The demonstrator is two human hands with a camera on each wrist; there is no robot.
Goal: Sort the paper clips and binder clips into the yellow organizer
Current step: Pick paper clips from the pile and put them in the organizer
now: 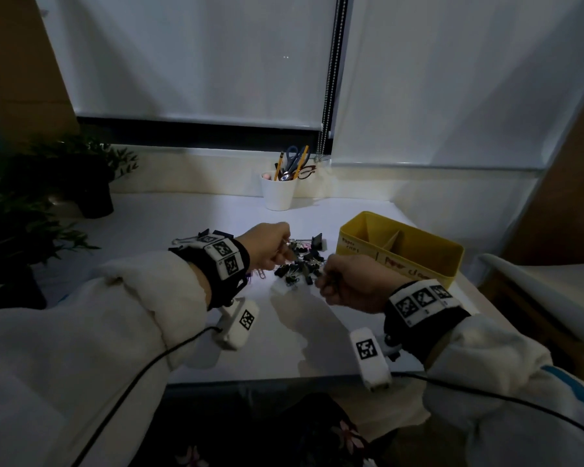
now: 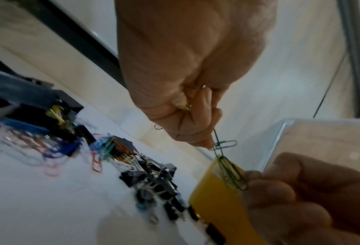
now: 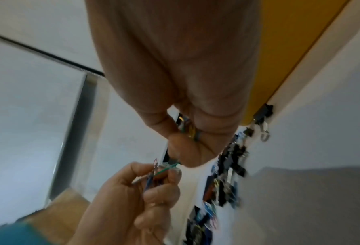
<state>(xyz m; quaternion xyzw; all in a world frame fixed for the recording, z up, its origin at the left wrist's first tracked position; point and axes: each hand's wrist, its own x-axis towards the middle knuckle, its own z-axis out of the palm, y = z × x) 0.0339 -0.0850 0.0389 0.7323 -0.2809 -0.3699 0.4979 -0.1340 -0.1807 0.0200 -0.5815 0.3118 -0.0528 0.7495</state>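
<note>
Both hands meet above a pile of black binder clips [image 1: 300,264] on the white table. My left hand [image 1: 284,251] pinches a small bunch of coloured paper clips [image 3: 151,175]. A silver clip [image 2: 227,143] and a green paper clip [image 2: 233,174] hang linked from its fingertips [image 2: 206,144]. My right hand [image 1: 324,281] pinches the other end of the green clip and holds more clips [image 3: 191,131] in its curled fingers. The yellow organizer [image 1: 402,251], with a divider and handwritten labels, stands just right of the pile. Loose coloured paper clips [image 2: 48,149] lie beyond the binder clips [image 2: 153,180].
A white cup [image 1: 279,193] of scissors and pencils stands at the back of the table. Dark potted plants [image 1: 91,183] fill the left side. A blind's bead chain [image 1: 327,96] hangs behind. The table's front edge [image 1: 284,379] is near my wrists.
</note>
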